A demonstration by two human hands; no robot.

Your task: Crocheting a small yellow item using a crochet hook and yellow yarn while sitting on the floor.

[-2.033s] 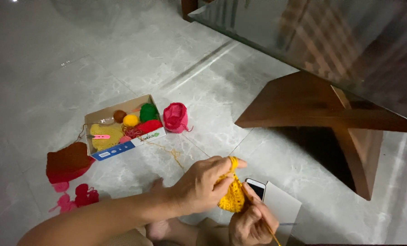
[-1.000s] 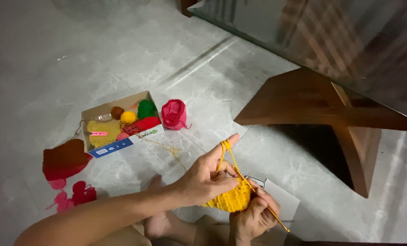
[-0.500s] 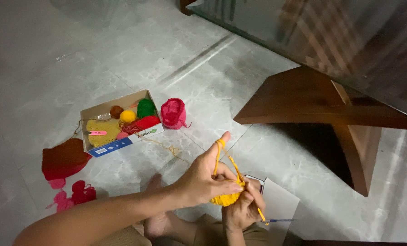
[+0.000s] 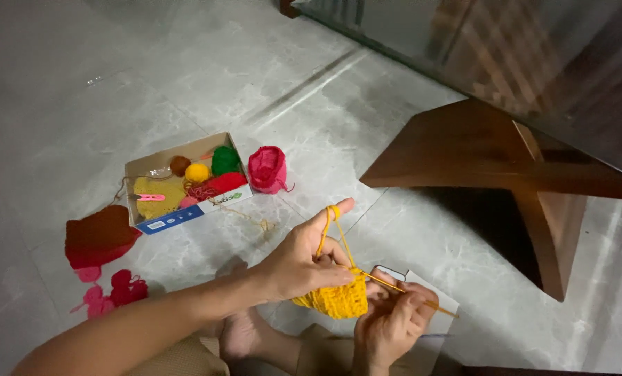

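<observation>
While the yellow crochet piece (image 4: 335, 299) sits pinched between both hands, it hangs low in the view, just above the person's bare foot (image 4: 240, 334) and over the marble floor (image 4: 81, 83). Left hand (image 4: 300, 261) is closed on the piece's upper left edge, thumb pressing the top; index finger sticks up and out with the yellow yarn strand (image 4: 332, 223) looped over its tip and running down to the work. Right hand (image 4: 394, 324) is curled shut on the crochet hook (image 4: 408, 296), whose thin shaft angles from the piece's right edge out past the knuckles; fingers also touch the piece's right side. Left forearm comes in from bottom left, nearly flat; right wrist comes up from the bottom edge.

Relative to the crochet piece: white card or phone (image 4: 429, 292) lies just behind the right hand, partly hidden. Up-left, well apart, a cardboard box (image 4: 186, 212) holds small yarn balls in brown, yellow, green, red. Pink yarn ball (image 4: 268, 169) just beside the box's right end. Dark red knit piece (image 4: 97, 237) and pink pieces (image 4: 113, 292) lie far left. Wooden table leg (image 4: 506, 167) stands right and above, near but apart; glass tabletop (image 4: 533, 49) overhangs it. Open floor lies between the piece and the box, and above it.
</observation>
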